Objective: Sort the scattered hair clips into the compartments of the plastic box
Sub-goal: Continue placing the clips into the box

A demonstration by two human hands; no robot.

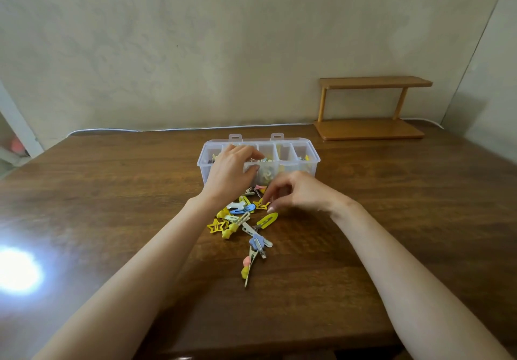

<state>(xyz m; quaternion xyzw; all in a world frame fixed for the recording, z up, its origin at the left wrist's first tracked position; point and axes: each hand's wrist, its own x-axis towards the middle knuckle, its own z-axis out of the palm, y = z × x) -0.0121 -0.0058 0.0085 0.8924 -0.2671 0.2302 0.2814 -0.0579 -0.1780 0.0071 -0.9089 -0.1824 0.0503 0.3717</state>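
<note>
The hair clips (243, 219) are seen scattered in a loose heap on the brown wooden tabletop (112, 191), just in front of the plastic box (312, 163). Among them a yellow star clip (262, 205), a second yellow star (214, 226), a yellow oval snap clip (268, 219), a blue snap clip (242, 209), a blue flower clip (256, 241) and, nearest the camera, a long clip with pink and yellow beads (247, 268) can be made out. The box is clear, is divided into five compartments in a row, and is open, with two lid tabs showing at its far edge. Clips are already held in several compartments; their kinds are blurred.

The left hand (232, 170) is held over the box, its fingers bent down above the second and third compartments from the left. Whether anything is held in it cannot be told. The right hand (300, 191) is held low over the far end of the heap, just before the box's front wall, with thumb and fingers curled downward so that the fingertips (272, 208) are set at the yellow star clip. Whether that clip is actually pinched cannot be told.

A small two-tier wooden shelf (372, 108) is stood at the tabletop's far right, against the wall (195, 52). A white cable (167, 129) is laid along the far edge, and a bright glare (16, 271) is reflected at the near left.
</note>
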